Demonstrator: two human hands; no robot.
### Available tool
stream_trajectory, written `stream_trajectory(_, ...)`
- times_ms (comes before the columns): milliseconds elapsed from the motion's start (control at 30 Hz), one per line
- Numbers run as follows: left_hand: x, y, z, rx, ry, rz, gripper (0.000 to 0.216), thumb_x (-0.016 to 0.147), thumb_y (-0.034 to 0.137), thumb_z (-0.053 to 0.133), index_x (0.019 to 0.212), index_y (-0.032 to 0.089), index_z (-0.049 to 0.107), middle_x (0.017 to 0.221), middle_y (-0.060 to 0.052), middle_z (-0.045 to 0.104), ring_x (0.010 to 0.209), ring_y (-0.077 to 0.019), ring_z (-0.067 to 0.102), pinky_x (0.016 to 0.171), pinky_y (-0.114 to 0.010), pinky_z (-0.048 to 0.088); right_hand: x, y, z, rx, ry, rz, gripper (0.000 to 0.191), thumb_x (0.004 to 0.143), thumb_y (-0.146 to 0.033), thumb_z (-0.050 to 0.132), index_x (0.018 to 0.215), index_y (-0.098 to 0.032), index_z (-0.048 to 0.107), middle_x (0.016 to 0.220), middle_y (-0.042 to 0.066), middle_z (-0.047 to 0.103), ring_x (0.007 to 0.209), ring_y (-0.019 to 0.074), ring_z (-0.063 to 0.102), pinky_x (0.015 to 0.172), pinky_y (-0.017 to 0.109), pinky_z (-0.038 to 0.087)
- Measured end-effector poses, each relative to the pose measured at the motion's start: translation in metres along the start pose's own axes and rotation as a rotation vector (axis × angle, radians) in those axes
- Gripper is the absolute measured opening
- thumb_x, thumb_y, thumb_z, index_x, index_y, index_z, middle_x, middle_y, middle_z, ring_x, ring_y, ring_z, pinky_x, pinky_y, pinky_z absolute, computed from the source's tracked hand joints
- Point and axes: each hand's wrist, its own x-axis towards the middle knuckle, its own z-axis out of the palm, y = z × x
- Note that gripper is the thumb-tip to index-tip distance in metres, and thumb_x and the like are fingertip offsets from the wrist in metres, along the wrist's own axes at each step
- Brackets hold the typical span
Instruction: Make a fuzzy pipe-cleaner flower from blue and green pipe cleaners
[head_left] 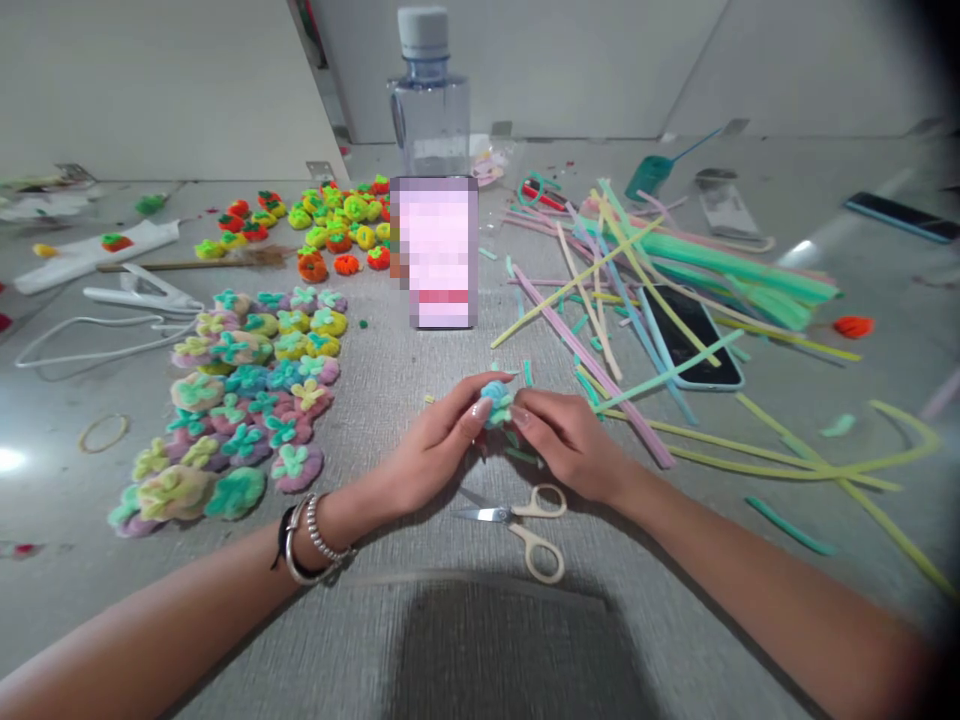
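Between my two hands is a small fuzzy pipe-cleaner piece (495, 393), blue on top and pale green below. My left hand (442, 428) pinches it from the left with thumb and fingers. From the right, my right hand (564, 435) has its thumb and bent fingers closed at the green part. Scissors (506, 516) with cream handles lie just below my hands, blades pointing left. Short green pipe-cleaner offcuts (525, 457) lie beneath and around my hands.
Rows of pastel pipe-cleaner pieces (240, 390) lie on the left, with orange and yellow ones (341, 215) behind. A lit phone (442, 250) leans on a bottle (431, 110). Loose pipe cleaners (592, 365) cover the right side, some crossing a dark phone (694, 345).
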Motion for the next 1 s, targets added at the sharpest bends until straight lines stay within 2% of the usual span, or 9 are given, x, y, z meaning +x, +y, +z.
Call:
stream_trajectory(133, 0.0001, 0.0001, -0.0004, 0.084, 0.016, 0.030, 0.037, 0.098, 0.044, 0.039, 0.125, 0.023, 0.053, 0.105, -0.005, 0.058, 0.078, -0.0125, 0.050, 0.068, -0.025, 0.042, 0.0019, -0.0019, -0.0021, 0.014, -0.107, -0.029, 0.026, 0.097, -0.030, 0.039, 0.075, -0.019, 0.048, 0.068, -0.002, 0.049, 0.062, 0.0112, 0.045, 0.060, 0.026, 0.034)
stream_trajectory(267, 0.0004, -0.0003, -0.0017, 0.066, 0.003, 0.023, 0.038, 0.098, 0.046, 0.037, 0.123, 0.022, 0.052, 0.097, -0.003, 0.057, 0.074, -0.0119, 0.049, 0.067, -0.025, 0.041, 0.0024, -0.0028, -0.0034, 0.064, -0.179, 0.002, 0.022, 0.097, -0.030, 0.040, 0.083, -0.018, 0.053, 0.075, -0.001, 0.055, 0.066, 0.0117, 0.048, 0.063, 0.026, 0.037)
stream_trajectory(500, 0.0004, -0.0017, -0.0024, 0.033, -0.025, 0.063, 0.036, 0.098, 0.044, 0.039, 0.124, 0.022, 0.050, 0.104, -0.005, 0.055, 0.082, -0.0132, 0.051, 0.070, -0.025, 0.043, 0.0036, -0.0004, -0.0027, 0.232, -0.135, 0.124, 0.033, 0.097, -0.040, 0.044, 0.071, -0.019, 0.048, 0.063, -0.004, 0.044, 0.058, 0.0099, 0.040, 0.054, 0.025, 0.032)
stream_trajectory(833, 0.0028, -0.0032, -0.0022, 0.097, -0.053, 0.124, 0.038, 0.098, 0.042, 0.039, 0.125, 0.019, 0.051, 0.103, -0.007, 0.060, 0.081, -0.0140, 0.054, 0.076, -0.028, 0.045, 0.0051, -0.0015, -0.0048, 0.283, -0.168, 0.228, 0.038, 0.096, -0.046, 0.044, 0.069, -0.019, 0.050, 0.062, -0.003, 0.046, 0.058, 0.0107, 0.043, 0.055, 0.026, 0.034)
stream_trajectory(1000, 0.0036, -0.0077, -0.0042, 0.136, -0.060, 0.131, 0.039, 0.099, 0.042, 0.039, 0.129, 0.021, 0.052, 0.097, -0.006, 0.063, 0.077, -0.0141, 0.056, 0.072, -0.028, 0.045, 0.0052, 0.0002, -0.0047, 0.370, -0.187, 0.234, 0.035, 0.095, -0.043, 0.047, 0.071, -0.018, 0.056, 0.061, -0.002, 0.053, 0.057, 0.0107, 0.050, 0.054, 0.025, 0.037)
